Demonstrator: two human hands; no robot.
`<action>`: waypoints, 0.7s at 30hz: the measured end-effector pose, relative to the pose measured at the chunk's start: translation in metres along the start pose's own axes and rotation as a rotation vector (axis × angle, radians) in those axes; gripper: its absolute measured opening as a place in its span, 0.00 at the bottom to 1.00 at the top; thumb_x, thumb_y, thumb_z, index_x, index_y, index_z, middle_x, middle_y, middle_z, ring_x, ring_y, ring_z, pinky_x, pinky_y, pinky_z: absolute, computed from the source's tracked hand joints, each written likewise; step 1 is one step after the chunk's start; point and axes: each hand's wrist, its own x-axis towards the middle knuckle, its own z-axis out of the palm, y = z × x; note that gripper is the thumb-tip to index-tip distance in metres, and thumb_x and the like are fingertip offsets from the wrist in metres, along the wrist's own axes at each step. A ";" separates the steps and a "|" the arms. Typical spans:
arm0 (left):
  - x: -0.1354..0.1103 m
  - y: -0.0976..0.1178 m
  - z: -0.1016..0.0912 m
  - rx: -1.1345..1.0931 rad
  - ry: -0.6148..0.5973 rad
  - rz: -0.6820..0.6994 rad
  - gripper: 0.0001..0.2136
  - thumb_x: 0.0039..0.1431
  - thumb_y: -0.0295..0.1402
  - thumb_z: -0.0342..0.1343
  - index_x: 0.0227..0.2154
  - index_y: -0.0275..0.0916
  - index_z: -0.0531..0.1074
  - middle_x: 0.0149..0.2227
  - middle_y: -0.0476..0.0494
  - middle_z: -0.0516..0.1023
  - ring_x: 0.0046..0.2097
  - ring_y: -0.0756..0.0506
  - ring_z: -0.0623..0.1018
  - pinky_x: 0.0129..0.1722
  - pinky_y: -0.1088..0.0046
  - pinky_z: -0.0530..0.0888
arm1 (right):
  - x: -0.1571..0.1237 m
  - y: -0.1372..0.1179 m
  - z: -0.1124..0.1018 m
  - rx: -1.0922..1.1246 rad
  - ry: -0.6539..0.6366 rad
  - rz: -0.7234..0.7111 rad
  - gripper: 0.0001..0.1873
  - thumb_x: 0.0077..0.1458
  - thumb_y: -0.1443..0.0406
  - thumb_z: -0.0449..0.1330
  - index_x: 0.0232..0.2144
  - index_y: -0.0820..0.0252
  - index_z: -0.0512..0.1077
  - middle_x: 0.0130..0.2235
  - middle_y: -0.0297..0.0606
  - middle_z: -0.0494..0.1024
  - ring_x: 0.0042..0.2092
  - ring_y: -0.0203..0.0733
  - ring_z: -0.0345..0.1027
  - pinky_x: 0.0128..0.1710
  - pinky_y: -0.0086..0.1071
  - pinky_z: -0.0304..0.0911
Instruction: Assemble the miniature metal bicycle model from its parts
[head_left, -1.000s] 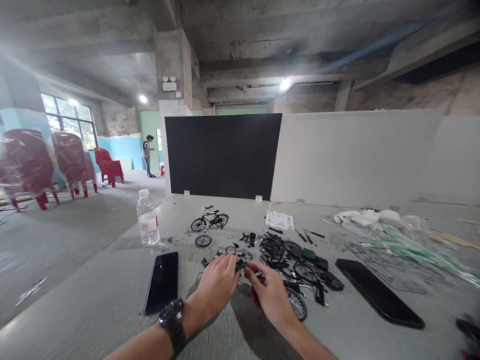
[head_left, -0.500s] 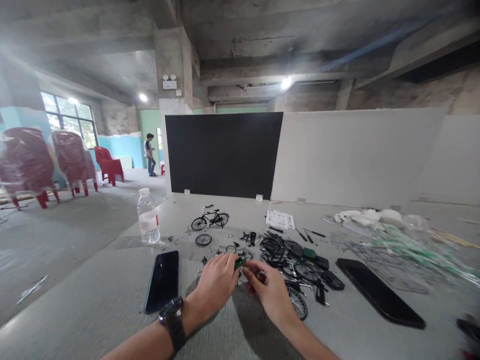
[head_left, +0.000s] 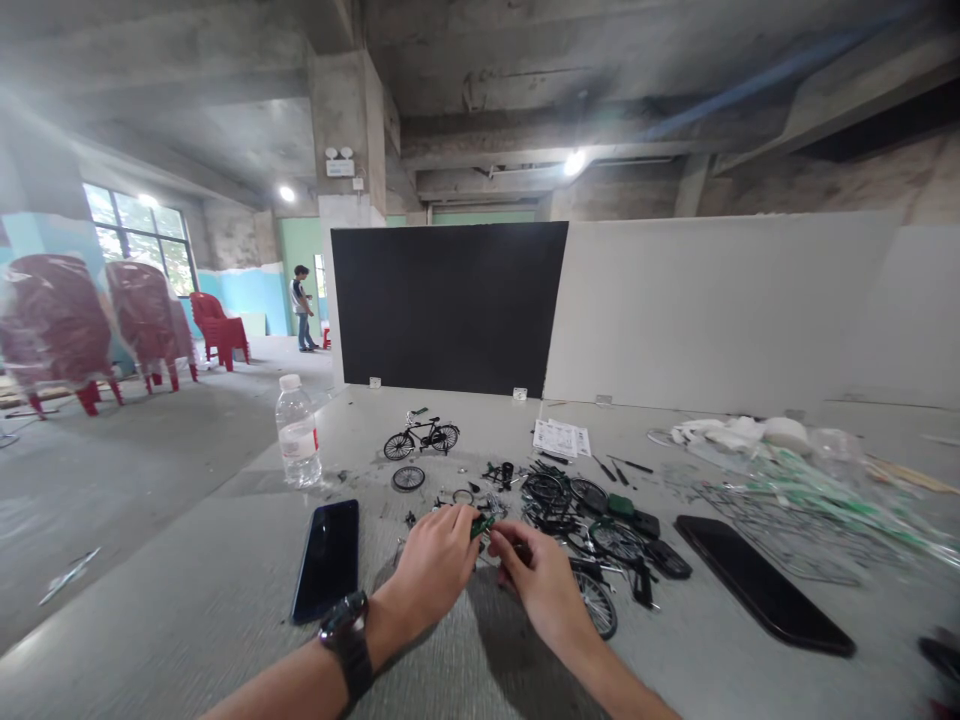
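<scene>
My left hand (head_left: pixel 439 550), with a dark watch on its wrist, is closed on a small green part (head_left: pixel 482 523) that sticks out past its fingertips. Close against it, my right hand (head_left: pixel 536 575) is pinched at the part's right side; whatever its fingertips hold is too small to make out. Right of my hands lies a heap of black model bicycle parts (head_left: pixel 555 490), with a spoked wheel (head_left: pixel 598 605) beside my right hand. Beyond my hands a small model bicycle (head_left: pixel 422 437) stands upright, and a loose wheel (head_left: pixel 409 479) lies flat in front of it.
A water bottle (head_left: pixel 298 435) and a phone (head_left: pixel 326 560) are on the left; another black phone (head_left: pixel 765 585) lies right. Printed sheets (head_left: pixel 561 438) and thin tools (head_left: pixel 621 470) lie behind the parts, plastic wrapping (head_left: pixel 832 500) far right. A black panel (head_left: pixel 446 310) stands behind. A person (head_left: pixel 302 308) stands far off.
My right fingertips have shifted very slightly to the right, away from the green part. My left hand keeps its hold, and the things on the table lie as before.
</scene>
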 end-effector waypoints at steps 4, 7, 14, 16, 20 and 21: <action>0.000 0.000 -0.002 -0.001 -0.011 -0.030 0.08 0.70 0.32 0.46 0.44 0.39 0.70 0.43 0.43 0.79 0.45 0.40 0.79 0.45 0.61 0.75 | 0.000 0.003 0.001 -0.073 0.067 -0.071 0.22 0.56 0.48 0.60 0.36 0.60 0.76 0.32 0.41 0.79 0.28 0.42 0.70 0.28 0.32 0.64; 0.001 0.001 -0.003 -0.005 -0.012 -0.042 0.09 0.70 0.32 0.46 0.45 0.39 0.70 0.43 0.42 0.79 0.45 0.41 0.79 0.45 0.62 0.75 | -0.002 0.002 0.002 -0.042 0.050 -0.065 0.21 0.57 0.48 0.60 0.35 0.60 0.75 0.29 0.39 0.77 0.28 0.42 0.69 0.28 0.32 0.63; 0.000 0.000 -0.001 -0.021 -0.008 -0.044 0.09 0.70 0.32 0.46 0.45 0.39 0.70 0.43 0.42 0.79 0.45 0.41 0.79 0.45 0.62 0.75 | -0.004 -0.006 0.002 0.001 0.000 0.017 0.25 0.57 0.45 0.57 0.35 0.61 0.76 0.21 0.34 0.71 0.20 0.39 0.62 0.20 0.30 0.55; 0.000 -0.001 0.000 -0.032 -0.005 -0.044 0.09 0.70 0.32 0.46 0.46 0.39 0.70 0.43 0.43 0.79 0.45 0.41 0.79 0.45 0.62 0.75 | -0.004 -0.007 0.001 -0.020 0.000 0.009 0.25 0.58 0.45 0.56 0.36 0.61 0.77 0.22 0.36 0.74 0.21 0.40 0.64 0.20 0.31 0.56; 0.000 0.000 -0.001 -0.038 -0.011 -0.046 0.10 0.71 0.33 0.46 0.46 0.39 0.70 0.44 0.42 0.79 0.46 0.41 0.79 0.46 0.63 0.74 | -0.003 -0.007 0.000 -0.078 0.004 -0.032 0.25 0.60 0.46 0.55 0.37 0.62 0.78 0.29 0.41 0.80 0.24 0.41 0.68 0.24 0.32 0.61; -0.001 0.000 -0.001 -0.039 -0.011 -0.049 0.10 0.71 0.33 0.46 0.46 0.39 0.70 0.44 0.42 0.79 0.46 0.42 0.79 0.46 0.63 0.74 | -0.003 -0.007 0.000 -0.089 0.006 -0.043 0.25 0.60 0.47 0.54 0.37 0.62 0.78 0.30 0.42 0.80 0.24 0.41 0.69 0.25 0.32 0.62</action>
